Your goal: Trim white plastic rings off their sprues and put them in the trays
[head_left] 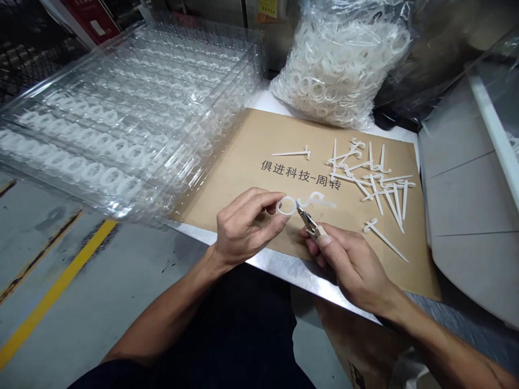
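Observation:
Between the thumb and fingers of my left hand (pixel 251 224) is a white plastic ring (pixel 286 205), held above the cardboard sheet (pixel 231 178). My right hand (pixel 348 254) grips a pair of small nippers (pixel 307 218), whose tips are at the ring's right edge. A thin white sprue (pixel 320 199) extends to the right from that edge, beyond the nipper tips. Whether the jaws have cut through it I cannot tell. Several white sprue pieces (pixel 373 178) lie heaped on the right of the cardboard, and single ones lie apart from the heap.
Stacked clear plastic trays (pixel 174 102) with rows of white rings stand at the left. A clear bag (pixel 336 70) full of rings sits at the back. A grey panel-like bin (pixel 466 205) borders the right side. The metal table edge (pixel 279 267) runs in front of me.

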Tool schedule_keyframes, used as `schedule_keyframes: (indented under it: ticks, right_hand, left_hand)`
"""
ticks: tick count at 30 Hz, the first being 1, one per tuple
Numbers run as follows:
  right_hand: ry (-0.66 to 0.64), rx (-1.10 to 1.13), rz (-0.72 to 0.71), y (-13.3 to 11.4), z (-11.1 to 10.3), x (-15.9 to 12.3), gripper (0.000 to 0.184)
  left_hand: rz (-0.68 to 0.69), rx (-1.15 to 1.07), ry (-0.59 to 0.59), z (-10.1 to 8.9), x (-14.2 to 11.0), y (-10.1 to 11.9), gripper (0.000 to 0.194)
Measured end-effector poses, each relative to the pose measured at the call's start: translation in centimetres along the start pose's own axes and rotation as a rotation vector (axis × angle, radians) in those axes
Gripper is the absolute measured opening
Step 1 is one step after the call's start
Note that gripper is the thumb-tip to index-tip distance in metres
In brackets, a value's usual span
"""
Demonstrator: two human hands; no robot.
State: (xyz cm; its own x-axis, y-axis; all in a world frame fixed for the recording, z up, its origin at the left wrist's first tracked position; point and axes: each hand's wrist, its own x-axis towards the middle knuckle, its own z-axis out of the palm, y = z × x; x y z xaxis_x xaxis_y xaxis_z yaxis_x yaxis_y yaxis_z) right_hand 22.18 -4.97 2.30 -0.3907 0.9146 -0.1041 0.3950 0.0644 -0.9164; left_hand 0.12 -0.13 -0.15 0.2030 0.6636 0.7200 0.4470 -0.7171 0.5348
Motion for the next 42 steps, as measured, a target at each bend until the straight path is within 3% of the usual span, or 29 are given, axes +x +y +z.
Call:
schedule_keyframes:
  ticks: [15,30,35,39,42]
  right_hand:
    - [0.037,0.252,0.078,0.28,-0.30,0.31,0.040]
    - [0.012,0.226,0.026,0.37,-0.37,0.24,0.032]
    - [0.109,0.061,-0.019,0.62,-0.40,0.20,0.029]
    - [0.248,-0.217,-0.223,0.66,-0.42,0.55,0.024]
    - [0.284,-0.370,-0.366,0.55,-0.38,0.82,0.025]
  left_hand:
    - [0.037,-0.027,-0.023,-0.09,-0.20,-0.30,0.028]
    - [0.030,-0.031,0.018,-0.29,-0.07,-0.02,0.031]
    - [-0.028,-0.060,0.009,-0.33,0.04,-0.17,0.027]
    - [-0.037,-0.050,0.022,-0.30,0.08,-0.18,0.025]
    - [-0.033,-0.039,0.029,-0.29,0.10,-0.08,0.025]
